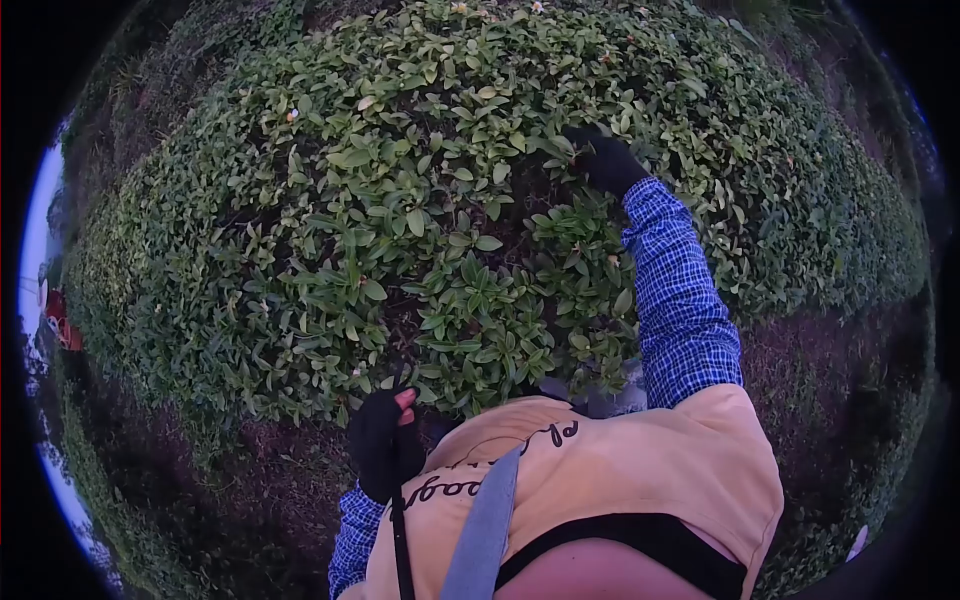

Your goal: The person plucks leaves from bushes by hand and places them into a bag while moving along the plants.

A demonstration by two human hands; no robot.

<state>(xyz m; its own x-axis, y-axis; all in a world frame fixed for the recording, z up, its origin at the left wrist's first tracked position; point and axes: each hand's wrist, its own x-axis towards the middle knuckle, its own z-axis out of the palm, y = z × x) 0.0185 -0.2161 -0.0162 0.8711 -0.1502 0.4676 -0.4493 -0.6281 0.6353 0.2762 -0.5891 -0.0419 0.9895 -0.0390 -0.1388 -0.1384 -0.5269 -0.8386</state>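
A broad, dense leafy bush (470, 240) spreads before me, with small green leaves and a few pale blossoms. My right hand (607, 163), in a black glove, reaches into its upper right part. The fingers are bent around a leafy shoot (565, 147), and leaves cover some of the fingertips. Close to my body, at the bush's near edge, my left hand (386, 440) is curled closed in a black glove with bare fingertips showing. Whatever lies inside that hand is hidden. Blue checked sleeves (680, 290) cover both forearms.
Brown, shaded ground (810, 390) lies to either side of the bush. A dark strap (401, 545) and a grey-blue strap (485, 525) hang over my tan shirt (640, 460). Something red (62, 320) stands at the far left edge.
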